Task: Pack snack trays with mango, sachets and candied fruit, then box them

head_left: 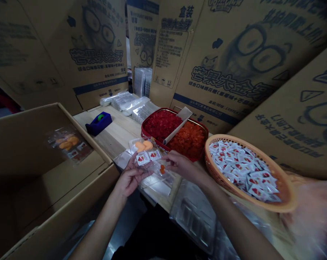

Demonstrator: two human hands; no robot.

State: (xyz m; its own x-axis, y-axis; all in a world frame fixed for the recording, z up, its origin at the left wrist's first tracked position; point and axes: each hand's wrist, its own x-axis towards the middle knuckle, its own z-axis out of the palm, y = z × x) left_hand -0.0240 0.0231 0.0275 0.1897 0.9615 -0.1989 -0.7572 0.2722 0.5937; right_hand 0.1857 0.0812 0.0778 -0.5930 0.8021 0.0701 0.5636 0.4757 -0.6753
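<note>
My left hand is gripping the near edge of a clear tray with partly curled fingers, at the front of a wooden table. My right hand is hovering at the tray's right end, thumb and fingers almost together; I cannot tell whether they are pinching anything. The tray is carrying orange discs, two white sachets and small orange pieces. My hold is looking light, so I am risking a tilt that sends the sachets sliding, or a knuckle knocking the pieces loose. Just beyond, a red-rimmed tub is standing with a pale strip slanting across it. A sachet-filled basket is sitting near my right forearm. A cardboard box is crowding my left, and printed cartons are walling off the back.
</note>
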